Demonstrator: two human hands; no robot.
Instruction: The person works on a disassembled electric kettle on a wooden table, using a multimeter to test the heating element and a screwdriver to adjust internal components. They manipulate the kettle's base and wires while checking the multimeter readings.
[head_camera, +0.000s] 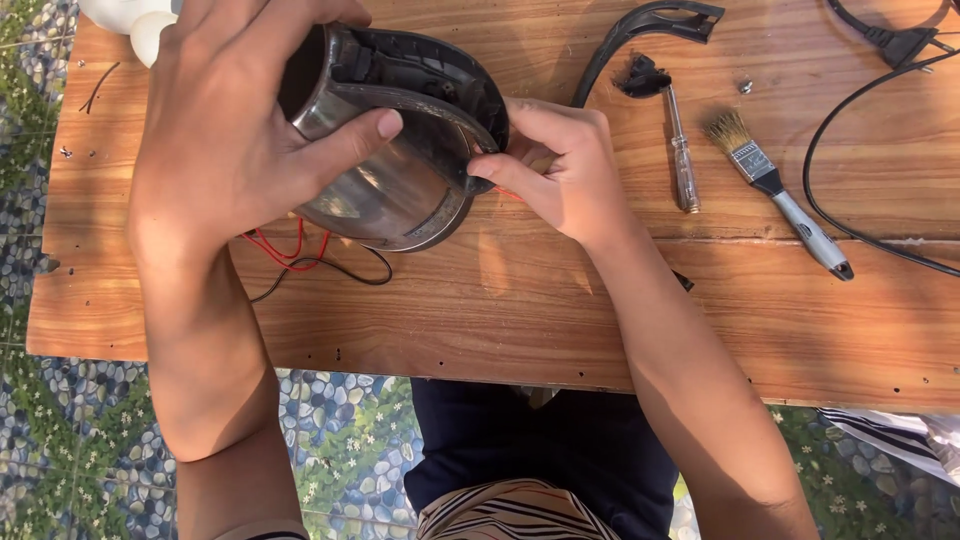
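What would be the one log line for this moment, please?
left hand: grips steel kettle body | right hand: fingertips at its black base rim | red wires hang out | screwdriver, brush lie on wooden table

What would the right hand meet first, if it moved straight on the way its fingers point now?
The right hand points left and its fingertips already touch the black rim of the metal kettle. It would likely press into the kettle first.

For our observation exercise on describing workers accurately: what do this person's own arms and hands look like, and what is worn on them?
Both arms are bare up to the bottom of the picture, with no sleeves showing. The left hand and right hand wear no gloves, rings, watch or bracelets that can be seen. Fingernails are short and unpainted.
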